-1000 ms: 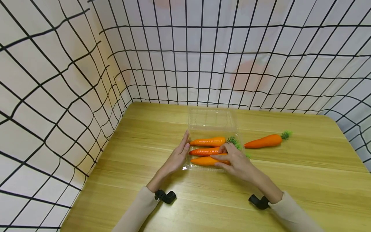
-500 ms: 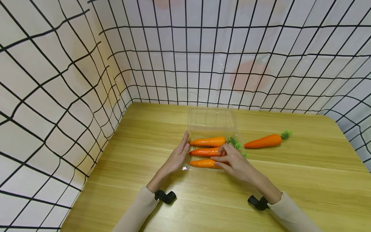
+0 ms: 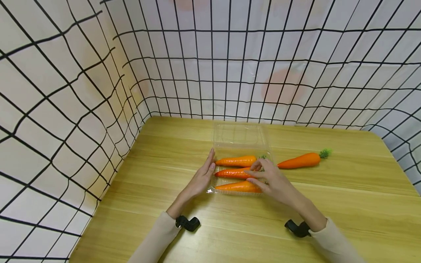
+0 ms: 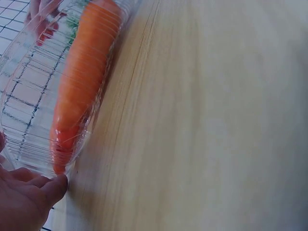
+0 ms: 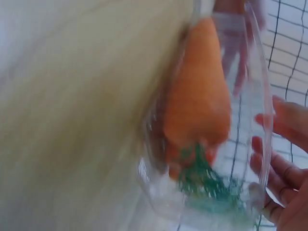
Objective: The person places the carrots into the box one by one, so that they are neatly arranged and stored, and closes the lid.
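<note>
Three orange carrots lie side by side in a clear plastic clamshell box (image 3: pixel 210 190): a back carrot (image 3: pixel 235 161), a middle carrot (image 3: pixel 231 172) and a front carrot (image 3: pixel 238 186). My left hand (image 3: pixel 200 179) rests against the box's left end, fingers straight, its thumb low by the tip of the front carrot in the left wrist view. Over the leafy right end hovers my right hand (image 3: pixel 276 180), fingers loosely bent, hiding most of the greens. In the right wrist view its spread fingers (image 5: pixel 286 171) stand apart from the front carrot (image 5: pixel 199 91).
The box's transparent lid (image 3: pixel 239 134) lies folded back behind it. Another carrot (image 3: pixel 299 160) with green top is on the wooden table (image 3: pixel 230 233) to the right. Black grid mesh over white cloth (image 3: pixel 213 65) walls the back and sides.
The front carrot has moved towards the box's near side, away from the middle one. My right hand has let go of it and drawn slightly to the right. My left hand stays put.
</note>
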`<state>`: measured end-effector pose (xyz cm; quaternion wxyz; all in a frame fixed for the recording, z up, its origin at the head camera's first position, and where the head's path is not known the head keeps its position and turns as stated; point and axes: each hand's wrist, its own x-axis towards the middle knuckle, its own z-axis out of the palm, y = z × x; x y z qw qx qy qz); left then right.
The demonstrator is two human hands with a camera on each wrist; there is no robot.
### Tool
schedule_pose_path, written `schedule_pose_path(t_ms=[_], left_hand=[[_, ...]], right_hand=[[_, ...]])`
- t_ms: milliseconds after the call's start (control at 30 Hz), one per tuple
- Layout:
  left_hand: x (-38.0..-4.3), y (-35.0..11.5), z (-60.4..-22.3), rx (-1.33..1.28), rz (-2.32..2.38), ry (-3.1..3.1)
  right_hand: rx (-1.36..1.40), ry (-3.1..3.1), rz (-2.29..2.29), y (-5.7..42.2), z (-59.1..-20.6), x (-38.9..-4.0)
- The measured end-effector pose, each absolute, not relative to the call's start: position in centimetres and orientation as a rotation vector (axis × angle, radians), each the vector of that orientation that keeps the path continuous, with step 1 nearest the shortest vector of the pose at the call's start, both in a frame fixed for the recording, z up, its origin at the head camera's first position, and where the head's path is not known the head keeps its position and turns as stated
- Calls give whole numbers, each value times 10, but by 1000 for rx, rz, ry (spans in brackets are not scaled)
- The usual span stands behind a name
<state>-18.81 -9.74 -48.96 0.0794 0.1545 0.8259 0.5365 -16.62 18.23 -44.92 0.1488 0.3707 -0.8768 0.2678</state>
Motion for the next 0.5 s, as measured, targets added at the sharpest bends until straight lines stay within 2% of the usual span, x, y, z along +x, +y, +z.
schedule_pose_path(t_ms=[500], left_hand=[[-188,-97,-489,460,1600,2471]], right_hand=[[984,-2499,762,233,-442,-178]])
